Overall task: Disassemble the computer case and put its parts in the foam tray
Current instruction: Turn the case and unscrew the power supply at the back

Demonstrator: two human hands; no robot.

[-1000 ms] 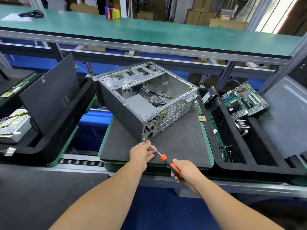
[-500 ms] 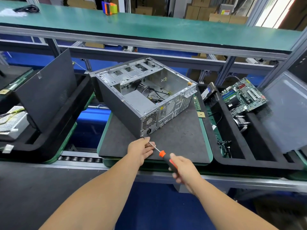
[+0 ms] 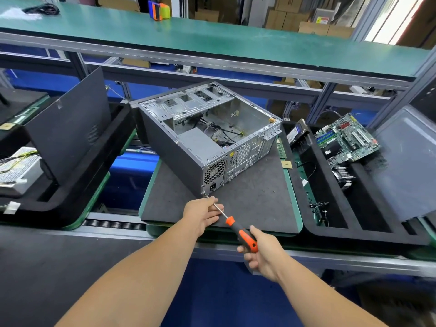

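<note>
Gripping screwdriver (image 3: 238,230) handle, right hand (image 3: 264,256), left hand (image 3: 203,212) steadying shaft

Both arms outstretched, hands (image 3: 204,214) (image 3: 264,254) curled

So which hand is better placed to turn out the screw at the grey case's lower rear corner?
Right. The right hand grips the orange-and-black screwdriver by its handle, tip at the grey metal computer case corner. The left hand only pinches the shaft, steadying it.
</note>
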